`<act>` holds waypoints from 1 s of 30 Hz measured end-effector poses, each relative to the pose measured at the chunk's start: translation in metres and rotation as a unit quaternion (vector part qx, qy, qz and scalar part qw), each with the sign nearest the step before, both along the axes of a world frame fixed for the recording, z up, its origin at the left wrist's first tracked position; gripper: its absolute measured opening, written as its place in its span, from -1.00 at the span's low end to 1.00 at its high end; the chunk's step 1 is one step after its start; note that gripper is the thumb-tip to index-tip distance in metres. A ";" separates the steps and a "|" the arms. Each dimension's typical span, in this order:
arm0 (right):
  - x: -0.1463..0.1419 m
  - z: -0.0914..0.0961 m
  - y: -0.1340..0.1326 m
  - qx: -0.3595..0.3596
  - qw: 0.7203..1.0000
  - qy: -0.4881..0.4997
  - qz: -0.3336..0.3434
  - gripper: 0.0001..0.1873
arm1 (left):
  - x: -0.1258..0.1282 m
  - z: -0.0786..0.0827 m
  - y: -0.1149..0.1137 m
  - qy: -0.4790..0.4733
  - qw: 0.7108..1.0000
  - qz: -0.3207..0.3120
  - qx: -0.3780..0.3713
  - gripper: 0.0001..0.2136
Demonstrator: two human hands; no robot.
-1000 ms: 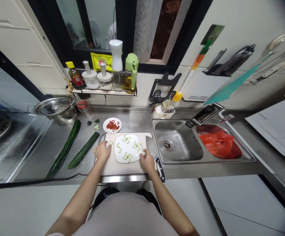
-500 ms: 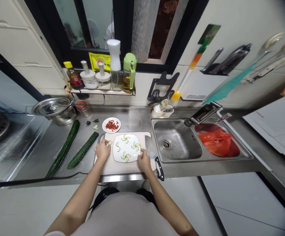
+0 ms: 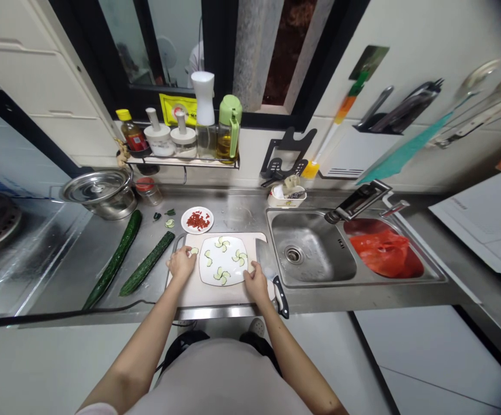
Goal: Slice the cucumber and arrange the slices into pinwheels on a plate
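A white, rounded-square plate (image 3: 212, 276) lies on the pale cutting board (image 3: 190, 295), with thin cucumber slices (image 3: 221, 244) laid on it in small pinwheels and one shorter curve at the left. My left hand (image 3: 180, 264), left of the plate, pinches a cucumber slice (image 3: 194, 251) at its fingertips. At the plate's right rim, my right hand (image 3: 256, 283) has its thumb and fingers closed on the edge. A kitchen knife (image 3: 280, 297) rests along the board's right side, its blade pointing away from me.
Two whole cucumbers (image 3: 147, 265) lie to the left. Behind the board are a small dish of chopped red pieces (image 3: 197, 220) and cucumber scraps (image 3: 170, 223). A lidded steel pot (image 3: 103, 196) stands back left. The double sink (image 3: 315, 276) is at the right, a red plastic bag (image 3: 382, 253) in one basin.
The whole view has shifted slightly. My left hand stays beside the plate with the cucumber slice, and my right hand's fingers have moved a little at the rim. The pinwheels look unchanged.
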State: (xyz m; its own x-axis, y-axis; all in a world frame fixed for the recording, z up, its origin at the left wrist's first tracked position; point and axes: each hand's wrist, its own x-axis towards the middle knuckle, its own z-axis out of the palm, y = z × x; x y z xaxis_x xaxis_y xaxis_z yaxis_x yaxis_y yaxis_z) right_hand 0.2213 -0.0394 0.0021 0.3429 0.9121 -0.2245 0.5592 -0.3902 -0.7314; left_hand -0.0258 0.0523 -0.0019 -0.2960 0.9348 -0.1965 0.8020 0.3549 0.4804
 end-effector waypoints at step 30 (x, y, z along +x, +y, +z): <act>-0.059 0.106 0.051 0.175 0.944 0.211 0.187 -0.73 | 0.029 0.097 -0.035 -0.518 0.850 -0.057 0.079 -0.63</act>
State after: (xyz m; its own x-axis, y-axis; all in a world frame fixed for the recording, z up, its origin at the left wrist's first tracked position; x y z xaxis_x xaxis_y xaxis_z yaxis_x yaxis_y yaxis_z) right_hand 0.1628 0.0115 0.1076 -0.0697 0.9953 0.0676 0.2411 0.0826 -0.9670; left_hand 0.0031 0.0177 0.0947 0.0525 0.9848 -0.1653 -0.0561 0.1682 0.9842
